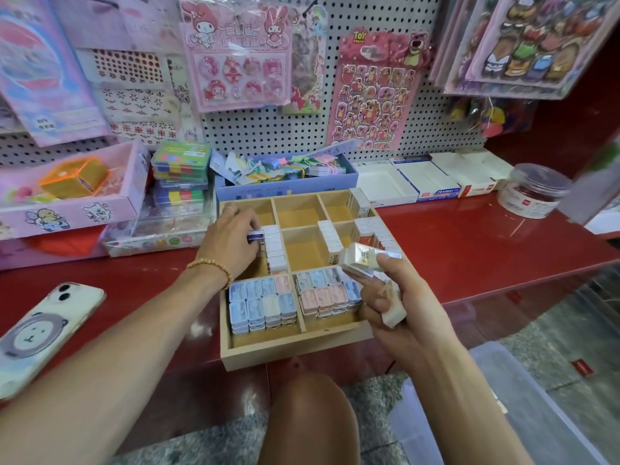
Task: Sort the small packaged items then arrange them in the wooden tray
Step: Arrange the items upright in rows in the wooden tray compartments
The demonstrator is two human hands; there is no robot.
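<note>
The wooden tray (295, 350) sat at the centre of the frame on the red shelf (469, 250); the left hand (231, 243), over its left-middle compartment, pinched a small purple-edged packet (255, 237) beside a row of white packets (275, 250); the right hand (399, 307), lower right of centre, gripped several cream packets (360, 260) above the tray; pastel packets (261, 303) filled the near compartments; a phone (43, 333) lay at lower left.

Left hand (231, 238) and right hand (396, 307) both gripping.
</note>
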